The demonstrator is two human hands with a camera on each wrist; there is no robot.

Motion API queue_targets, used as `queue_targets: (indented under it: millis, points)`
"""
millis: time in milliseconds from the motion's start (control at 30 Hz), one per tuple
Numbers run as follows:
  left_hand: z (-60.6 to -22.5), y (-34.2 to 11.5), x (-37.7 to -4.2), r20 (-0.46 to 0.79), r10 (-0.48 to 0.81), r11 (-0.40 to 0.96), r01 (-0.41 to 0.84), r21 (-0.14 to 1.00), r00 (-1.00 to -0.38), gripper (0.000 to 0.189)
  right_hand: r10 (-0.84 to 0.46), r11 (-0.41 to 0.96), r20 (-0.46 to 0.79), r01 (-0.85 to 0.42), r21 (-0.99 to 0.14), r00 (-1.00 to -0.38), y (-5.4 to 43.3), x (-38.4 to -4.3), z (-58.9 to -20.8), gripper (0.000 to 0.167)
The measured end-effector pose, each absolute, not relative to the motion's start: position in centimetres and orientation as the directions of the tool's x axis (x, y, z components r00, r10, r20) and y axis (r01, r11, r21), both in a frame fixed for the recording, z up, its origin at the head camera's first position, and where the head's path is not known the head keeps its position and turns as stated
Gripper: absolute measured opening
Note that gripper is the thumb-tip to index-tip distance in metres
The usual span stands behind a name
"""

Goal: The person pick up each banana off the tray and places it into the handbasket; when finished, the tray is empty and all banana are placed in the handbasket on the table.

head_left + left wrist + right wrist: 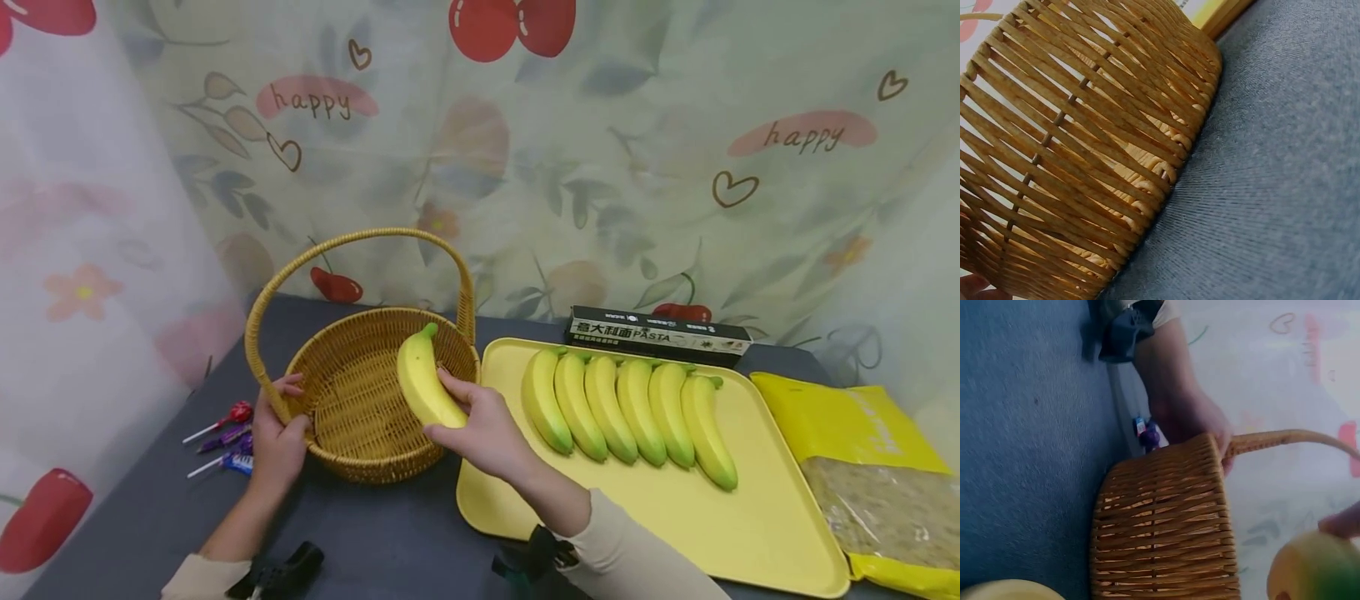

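My right hand grips a yellow banana by its lower end, its green stem pointing up, over the right part of a wicker basket. In the right wrist view the banana shows only one blurred end, beside the basket's rim. My left hand holds the basket's left rim at the foot of its tall arched handle. The basket's woven floor shows bare in the head view. Several more bananas lie side by side in a row on a yellow tray, right of the basket.
Lollipops in red, purple and blue wrappers lie left of the basket. A black pasta box stands behind the tray. Against the tray's right side lies a yellow bag with a clear window. A patterned curtain hangs behind the dark tabletop.
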State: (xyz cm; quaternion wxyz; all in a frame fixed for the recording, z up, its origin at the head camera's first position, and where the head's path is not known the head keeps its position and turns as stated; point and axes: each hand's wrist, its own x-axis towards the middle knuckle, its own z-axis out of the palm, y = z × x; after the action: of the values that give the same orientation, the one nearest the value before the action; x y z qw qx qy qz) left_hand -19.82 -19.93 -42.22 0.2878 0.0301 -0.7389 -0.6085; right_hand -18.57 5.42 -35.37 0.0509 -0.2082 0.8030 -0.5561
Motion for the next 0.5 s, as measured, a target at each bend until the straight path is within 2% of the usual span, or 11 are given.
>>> queue_targets:
  millis: [400,500]
  points:
    - [-42.1,-19.9,-19.7,0.375,-0.383,0.288,0.276,0.917,-0.844,0.036,-0.519,0.503,0.102,-0.399,-0.767,-0.849,0.9,-22.1,-34.8,0.067]
    - [-42.2,-19.9,-19.7,0.371,-0.391,0.280,0.276,0.920,-0.842,0.036,-0.551,0.538,0.094,-0.439,-0.720,-0.829,-0.5,-22.9,-34.9,0.058]
